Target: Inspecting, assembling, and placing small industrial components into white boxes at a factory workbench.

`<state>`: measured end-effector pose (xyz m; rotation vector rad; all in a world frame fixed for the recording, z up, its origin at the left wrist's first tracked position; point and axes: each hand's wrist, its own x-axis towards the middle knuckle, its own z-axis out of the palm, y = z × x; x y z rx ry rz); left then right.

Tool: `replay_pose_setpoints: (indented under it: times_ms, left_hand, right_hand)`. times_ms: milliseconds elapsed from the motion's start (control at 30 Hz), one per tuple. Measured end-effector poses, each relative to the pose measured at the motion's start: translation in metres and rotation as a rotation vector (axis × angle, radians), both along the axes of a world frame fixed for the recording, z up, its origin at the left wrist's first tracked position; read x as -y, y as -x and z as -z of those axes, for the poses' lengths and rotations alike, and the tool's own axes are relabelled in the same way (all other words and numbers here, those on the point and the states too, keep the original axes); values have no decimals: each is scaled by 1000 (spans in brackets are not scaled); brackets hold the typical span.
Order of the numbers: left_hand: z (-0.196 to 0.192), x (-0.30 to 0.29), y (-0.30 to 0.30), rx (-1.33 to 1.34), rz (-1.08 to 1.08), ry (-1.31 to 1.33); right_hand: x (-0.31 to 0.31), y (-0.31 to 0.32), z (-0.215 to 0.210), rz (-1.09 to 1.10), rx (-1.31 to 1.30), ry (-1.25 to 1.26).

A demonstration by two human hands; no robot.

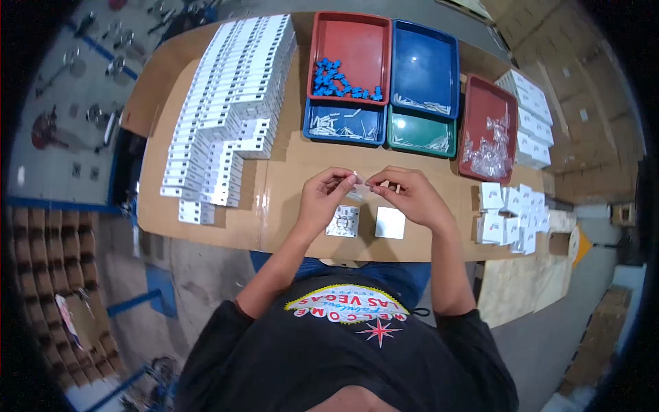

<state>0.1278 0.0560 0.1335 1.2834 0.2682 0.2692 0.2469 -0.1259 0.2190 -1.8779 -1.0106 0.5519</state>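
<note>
From my remote seat: left hand [322, 199] and right hand [410, 196] pinch one small clear bag [357, 180] between fingertips above the white switch module [342, 221]; bagging step, next likely opening its mouth.

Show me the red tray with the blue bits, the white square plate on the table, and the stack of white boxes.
red tray [357, 41], head view, bare floor.
white square plate [390, 223], head view, centre.
white boxes [226, 103], head view, mid-stack.

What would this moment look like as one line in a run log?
left hand + right hand: pinching small clear bag together | below: open switch part, white plate | table
</note>
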Motion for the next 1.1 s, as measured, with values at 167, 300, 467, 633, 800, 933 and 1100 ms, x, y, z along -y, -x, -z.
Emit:
replay_pose_setpoints:
  times_ms: [167, 300, 467, 633, 800, 933, 1100]
  left_hand:
    - [-31, 8, 4, 109, -98, -21]
    - [-51, 9, 2, 168, -155, -38]
    - [-67, 10, 4, 242, -213, -91]
    - [-72, 7, 6, 284, -201, -239]
    - [-79, 10, 2, 231, -137, -189]
    - [-83, 12, -1, 215, -149, -184]
    - [-82, 8, -1, 207, -127, -217]
  right_hand:
    - [0, 6, -29, 50, -3, 7]
    - [-8, 16, -33, 182, -98, -257]
    - [-10, 28, -26, 304, -334, -483]
    - [-9, 30, -20, 272, -341, -409]
    - [-9, 28, -20, 271, -361, -409]
    - [-11, 26, -19, 289, -377, -457]
    - [-15, 23, -14, 296, -390, -488]
